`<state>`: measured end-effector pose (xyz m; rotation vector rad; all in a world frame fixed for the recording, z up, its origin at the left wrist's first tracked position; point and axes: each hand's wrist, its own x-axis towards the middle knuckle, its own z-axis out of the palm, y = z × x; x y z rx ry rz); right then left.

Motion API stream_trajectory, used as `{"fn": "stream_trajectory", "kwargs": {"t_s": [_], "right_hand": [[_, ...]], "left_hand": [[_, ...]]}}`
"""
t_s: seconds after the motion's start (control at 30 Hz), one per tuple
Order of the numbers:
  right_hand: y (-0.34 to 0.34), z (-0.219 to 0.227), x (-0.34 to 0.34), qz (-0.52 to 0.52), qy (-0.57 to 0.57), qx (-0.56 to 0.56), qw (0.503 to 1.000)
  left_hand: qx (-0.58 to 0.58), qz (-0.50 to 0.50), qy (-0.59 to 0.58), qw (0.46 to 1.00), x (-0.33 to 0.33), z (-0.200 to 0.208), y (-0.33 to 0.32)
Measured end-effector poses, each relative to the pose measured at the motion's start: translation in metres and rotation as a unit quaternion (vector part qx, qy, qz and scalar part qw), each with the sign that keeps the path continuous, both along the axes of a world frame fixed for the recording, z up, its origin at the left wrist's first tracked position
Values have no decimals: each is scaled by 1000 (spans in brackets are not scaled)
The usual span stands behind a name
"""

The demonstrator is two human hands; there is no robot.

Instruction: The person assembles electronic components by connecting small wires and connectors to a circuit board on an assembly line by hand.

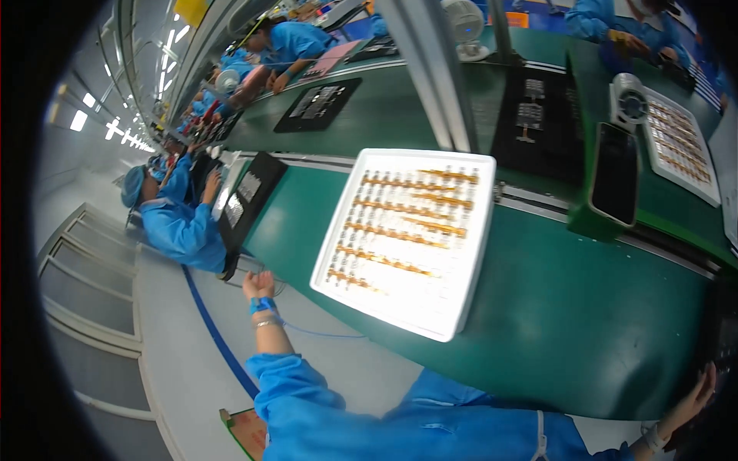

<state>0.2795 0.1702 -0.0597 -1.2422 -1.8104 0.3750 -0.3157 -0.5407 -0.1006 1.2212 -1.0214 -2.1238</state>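
Observation:
My left hand is off the left edge of the bench, its fingers loosely bent and holding nothing that I can see. A blue wrist strap with a thin blue cord is around that wrist. At the far right, my right hand has its fingers stretched out beside a dark, flat board; the picture's rim hides part of both. Between my hands, a white shallow tray lies on the green bench. It holds rows of small amber flexible strips with silvery parts, washed out by glare.
A metal post rises behind the tray. Black boards lie along the green line. To the right are a phone on a green stand, a small fan and another white tray. A co-worker sits at the left.

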Motion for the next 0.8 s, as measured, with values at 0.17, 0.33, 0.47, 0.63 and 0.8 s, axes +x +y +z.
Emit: {"fn": "stream_trajectory", "kwargs": {"t_s": [0.17, 0.33, 0.47, 0.63, 0.8], "right_hand": [[-70, -28, -122, 253, 2, -76, 965], [-137, -19, -200, 423, -150, -95, 889], [-185, -25, -228, 507, -222, -34, 832], [-206, -34, -242, 609, -305, 78, 728], [-211, -31, -242, 599, -313, 47, 735]], "left_hand": [[20, -147, 109, 983, -43, 16, 44], [-298, -207, 2, 932, -103, -18, -12], [-438, -221, -65, 869, -149, -32, -6], [-202, -94, 70, 972, -174, -26, -66], [181, -171, 149, 957, -200, 3, -64]]}}
